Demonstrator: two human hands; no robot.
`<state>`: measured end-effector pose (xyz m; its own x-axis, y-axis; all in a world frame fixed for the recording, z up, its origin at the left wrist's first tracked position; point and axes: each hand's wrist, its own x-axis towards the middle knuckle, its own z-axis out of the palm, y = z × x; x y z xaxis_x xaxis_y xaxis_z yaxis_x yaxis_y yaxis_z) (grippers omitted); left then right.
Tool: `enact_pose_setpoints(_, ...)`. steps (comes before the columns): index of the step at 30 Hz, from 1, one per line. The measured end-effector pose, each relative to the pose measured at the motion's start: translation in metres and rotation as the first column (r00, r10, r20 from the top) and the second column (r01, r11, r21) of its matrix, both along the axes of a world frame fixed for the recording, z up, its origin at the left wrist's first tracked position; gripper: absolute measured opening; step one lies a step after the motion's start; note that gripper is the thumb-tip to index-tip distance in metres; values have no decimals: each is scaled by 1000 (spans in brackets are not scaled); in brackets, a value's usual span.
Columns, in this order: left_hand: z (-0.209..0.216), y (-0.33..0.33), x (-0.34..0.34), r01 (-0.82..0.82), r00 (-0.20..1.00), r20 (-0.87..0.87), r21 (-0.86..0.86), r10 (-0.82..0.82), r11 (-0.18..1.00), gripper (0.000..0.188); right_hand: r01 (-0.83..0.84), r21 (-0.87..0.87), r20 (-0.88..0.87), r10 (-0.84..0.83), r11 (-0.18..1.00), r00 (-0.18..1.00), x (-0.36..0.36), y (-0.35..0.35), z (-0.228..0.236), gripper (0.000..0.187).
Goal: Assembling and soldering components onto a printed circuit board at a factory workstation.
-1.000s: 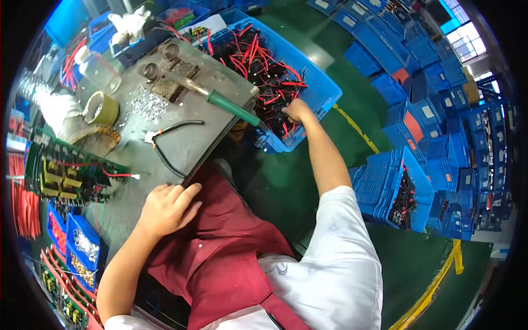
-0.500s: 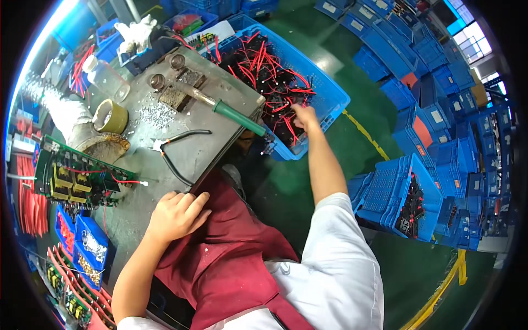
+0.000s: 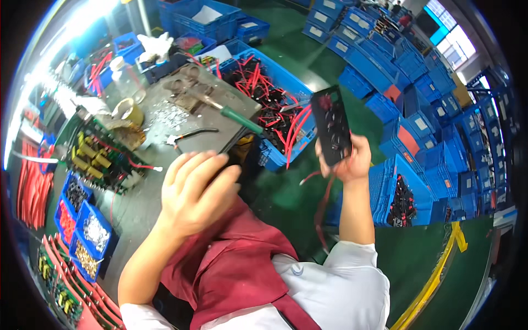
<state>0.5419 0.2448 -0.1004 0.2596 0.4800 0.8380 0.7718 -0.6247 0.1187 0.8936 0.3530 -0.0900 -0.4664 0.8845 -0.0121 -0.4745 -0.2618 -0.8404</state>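
While right hand holds black panel, wires part-hide crate.

The room is bright, harshest at upper left, where a white lamp flares and its glare streaks down the rim, washing out whatever stands close by. White light fills the windows at upper right. The tabletop gives back a dull grey sheen; past its edge, the green floor sinks into shadow. The left hand looks slightly soft, the black panel dark. Toward the rim straight edges bend, and the corners go black.
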Motion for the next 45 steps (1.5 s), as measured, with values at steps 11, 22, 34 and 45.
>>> enact_pose_setpoints(11, 74, -252, -210, -406, 914, -186, -375, 362, 833, 70, -679, -396, -265, 630, 618, 729, -324, -223, -11, 71)
enact_pose_setpoints(22, 77, -408, -334, -627, 725, -514, -219, 458, 748, 32, -944, -271, 21, 982, 188, 190, -540, -301, -13, 48)
enact_pose_setpoints(34, 2, -394, -412, -110, 734, 491, -597, 470, 795, 39, -687, 490, 306, 632, 536, 712, -596, -291, -8, 65)
enact_pose_setpoints(45, -48, -343, -402, 235, 174, 925, -373, 339, 898, 35, -504, 730, 513, 118, 461, 850, -616, -268, -18, 12)
